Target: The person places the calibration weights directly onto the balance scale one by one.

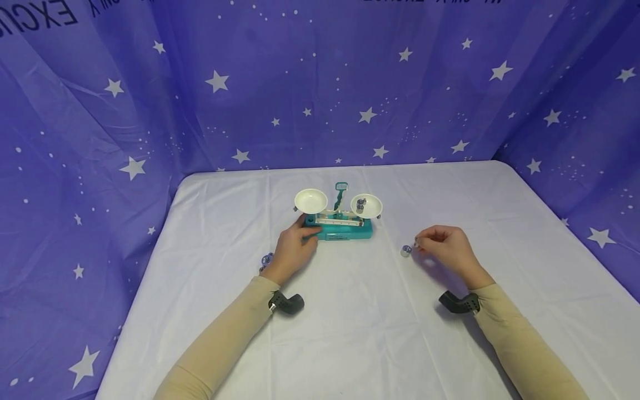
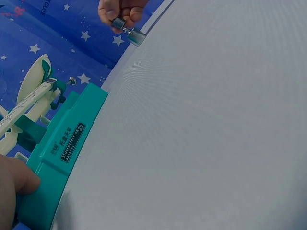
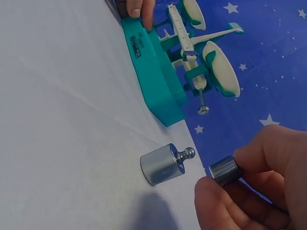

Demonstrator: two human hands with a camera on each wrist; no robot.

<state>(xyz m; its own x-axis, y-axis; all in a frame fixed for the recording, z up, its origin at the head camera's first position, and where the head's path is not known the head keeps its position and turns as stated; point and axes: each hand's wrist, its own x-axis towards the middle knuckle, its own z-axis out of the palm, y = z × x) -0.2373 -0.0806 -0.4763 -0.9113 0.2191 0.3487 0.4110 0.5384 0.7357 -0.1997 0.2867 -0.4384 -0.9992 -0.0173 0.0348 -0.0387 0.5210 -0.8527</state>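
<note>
A teal tray balance (image 1: 345,230) with two white pans stands on the table. My left hand (image 1: 295,250) grips the left end of its base, the thumb on the front face. The left pan (image 1: 311,201) holds nothing, while small metal weights (image 1: 360,205) sit in the right pan (image 1: 372,207). To the right of the balance, my right hand (image 1: 447,247) pinches a small cylindrical metal weight (image 3: 224,170) between thumb and fingertips. Just left of those fingertips, a larger knobbed weight (image 3: 162,164) stands upright on the cloth.
Several metal weights (image 1: 267,260) lie beside my left wrist, partly hidden by it. A white cloth (image 1: 360,333) covers the table. Behind and at the sides hangs a purple-blue curtain (image 1: 280,72) with white stars.
</note>
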